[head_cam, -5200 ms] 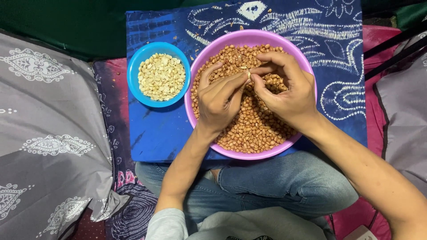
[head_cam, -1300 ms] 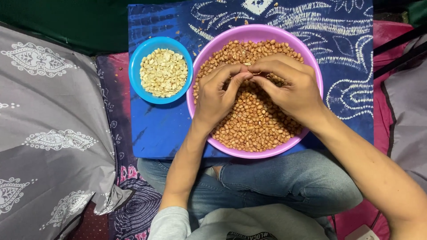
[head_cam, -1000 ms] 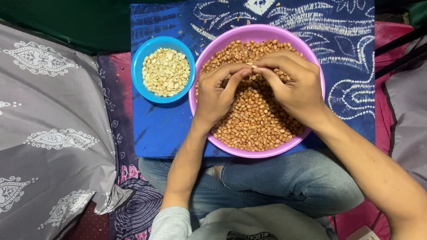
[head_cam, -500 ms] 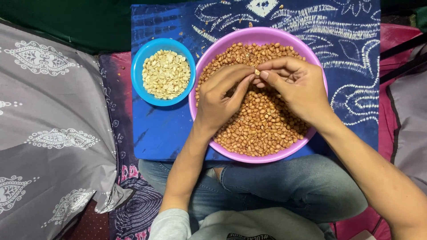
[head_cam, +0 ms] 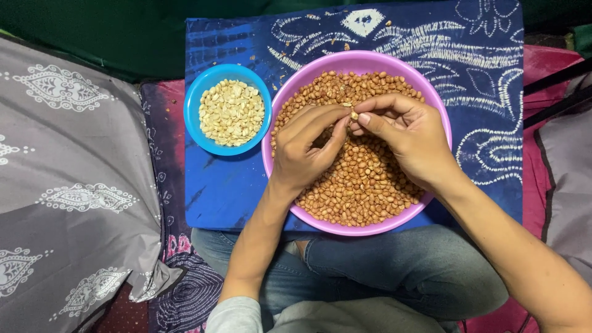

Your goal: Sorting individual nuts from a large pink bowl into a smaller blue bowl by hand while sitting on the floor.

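Note:
A purple bowl (head_cam: 425,92) full of red-brown peanuts (head_cam: 370,185) stands on a blue patterned board (head_cam: 228,191) over my lap. My left hand (head_cam: 305,151) and my right hand (head_cam: 410,139) meet above the peanuts, fingertips pinched together on a single peanut (head_cam: 354,115) that shows pale. To the left, a smaller blue bowl (head_cam: 203,92) holds pale skinned peanuts (head_cam: 232,112).
A grey patterned cushion (head_cam: 68,185) fills the left side. A dark green cloth (head_cam: 111,31) lies at the back. Red fabric (head_cam: 546,68) and a second grey cushion (head_cam: 570,179) sit on the right. Small skin flakes dot the board's far end.
Both hands stayed over the purple bowl, fingers shifting slightly as they work on one peanut. The view has drifted a little.

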